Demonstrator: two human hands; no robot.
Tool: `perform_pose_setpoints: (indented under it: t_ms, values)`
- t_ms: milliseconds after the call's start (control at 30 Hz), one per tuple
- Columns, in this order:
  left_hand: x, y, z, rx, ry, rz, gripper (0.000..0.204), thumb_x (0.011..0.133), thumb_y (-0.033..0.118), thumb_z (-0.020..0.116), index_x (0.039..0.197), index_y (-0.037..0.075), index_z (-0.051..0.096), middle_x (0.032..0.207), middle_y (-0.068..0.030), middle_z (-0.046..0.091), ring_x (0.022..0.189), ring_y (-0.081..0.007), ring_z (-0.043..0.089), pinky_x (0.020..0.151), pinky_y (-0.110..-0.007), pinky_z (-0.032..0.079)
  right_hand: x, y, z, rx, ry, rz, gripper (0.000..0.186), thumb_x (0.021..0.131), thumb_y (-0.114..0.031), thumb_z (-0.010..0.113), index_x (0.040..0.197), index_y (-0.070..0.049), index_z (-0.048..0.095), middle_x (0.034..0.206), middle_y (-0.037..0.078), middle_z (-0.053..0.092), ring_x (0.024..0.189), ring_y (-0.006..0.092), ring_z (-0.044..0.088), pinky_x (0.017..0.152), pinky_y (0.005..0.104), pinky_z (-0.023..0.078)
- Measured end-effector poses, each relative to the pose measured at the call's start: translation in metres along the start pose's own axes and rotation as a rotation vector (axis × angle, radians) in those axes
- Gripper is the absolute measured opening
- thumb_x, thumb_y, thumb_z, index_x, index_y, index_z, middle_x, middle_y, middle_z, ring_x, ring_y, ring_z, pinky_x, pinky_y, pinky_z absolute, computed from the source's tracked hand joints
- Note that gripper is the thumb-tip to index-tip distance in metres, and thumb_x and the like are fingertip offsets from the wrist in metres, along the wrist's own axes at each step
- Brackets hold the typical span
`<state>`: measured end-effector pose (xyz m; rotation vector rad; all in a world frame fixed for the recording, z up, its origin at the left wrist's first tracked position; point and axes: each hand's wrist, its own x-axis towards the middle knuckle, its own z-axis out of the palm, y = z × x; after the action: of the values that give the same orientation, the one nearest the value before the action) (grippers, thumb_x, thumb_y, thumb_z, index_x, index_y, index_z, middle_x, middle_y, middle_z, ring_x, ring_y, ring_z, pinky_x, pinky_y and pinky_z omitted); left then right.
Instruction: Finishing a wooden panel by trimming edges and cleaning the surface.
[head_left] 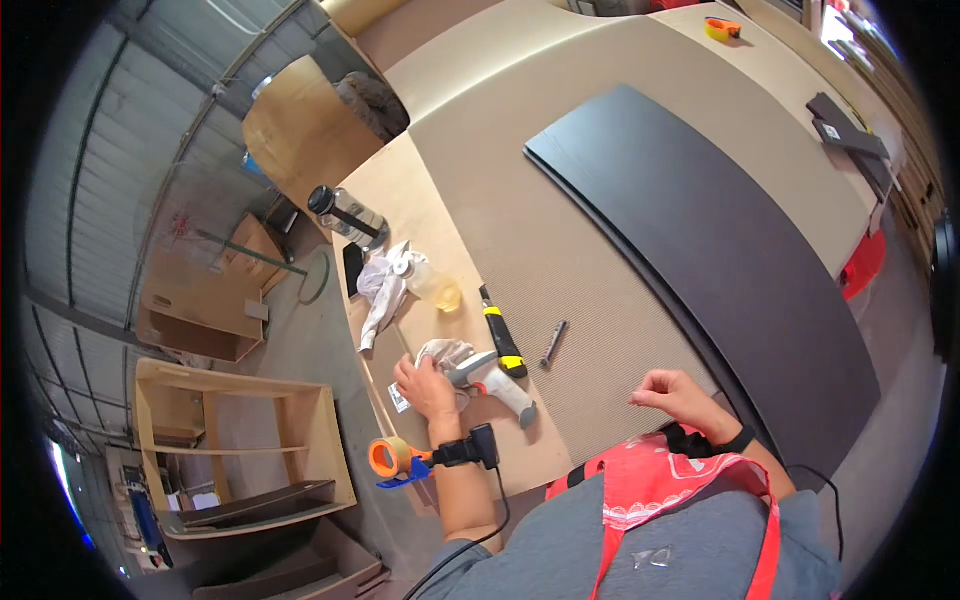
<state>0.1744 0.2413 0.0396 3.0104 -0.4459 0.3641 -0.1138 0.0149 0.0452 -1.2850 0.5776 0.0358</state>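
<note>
The left hand [427, 388] is at the near left part of the table, its fingertips against, or just beside, a crumpled pale cloth [447, 351]; I cannot tell if they grasp it. The right hand [685, 400] is loosely clenched above the ribbed brown sheet [610, 340], and no thing is seen in it. In my judgement, the step in hand is a reach by the left hand among the small things; the next move calls for a clear choice between the cloth and the grey-white handheld scanner [507, 390], then a sure grip. This scanner lies just right of the left hand. Its long axis runs slantwise: the grey head points to the far left, the handle end to the near right. Beyond it lies the yellow-black knife [508, 340], and farther to the right, the dark panels [720, 240].
</note>
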Motion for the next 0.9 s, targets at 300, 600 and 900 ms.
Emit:
perform_pose_setpoints:
  t_ms: [300, 600, 900]
  values:
    - [-0.003, 0.006, -0.106, -1.127, 0.492, -0.052, 0.003, 0.085, 0.005, 0.056, 0.084, 0.002, 0.055, 0.084, -0.0042, 0.055, 0.080, -0.0152, 0.051, 0.073, -0.026, 0.042, -0.008, -0.013, 0.016, -0.204, -0.027, -0.271, 0.018, 0.086, -0.020, 0.062, 0.089, -0.003, 0.060, 0.081, 0.005, 0.063, 0.077, 0.0121, 0.058, 0.070, 0.0268, 0.047]
    - [-0.047, 0.097, -0.162, -0.941, -0.282, 1.142, 0.018, 0.073, 0.005, 0.068, 0.091, 0.004, 0.063, 0.074, -0.0081, 0.062, 0.062, -0.0225, 0.059, 0.053, -0.029, 0.045, -0.024, -0.106, 0.062, -0.575, -0.091, -0.774, 0.048, 0.082, -0.028, 0.065, 0.123, -0.010, 0.047, 0.102, 0.014, 0.061, 0.095, 0.0314, 0.058, 0.081, 0.0384, 0.045]
    - [-0.052, 0.108, -0.038, -0.768, -0.337, 0.883, 0.030, 0.082, 0.016, 0.064, 0.109, 0.005, 0.059, 0.113, -0.0177, 0.056, 0.104, -0.0323, 0.054, 0.088, -0.041, 0.042, -0.069, -0.036, -0.004, -0.187, 0.288, -0.314, 0.014, 0.090, -0.018, 0.056, 0.091, -0.004, 0.054, 0.074, 0.005, 0.058, 0.069, 0.0122, 0.055, 0.061, 0.0282, 0.044]
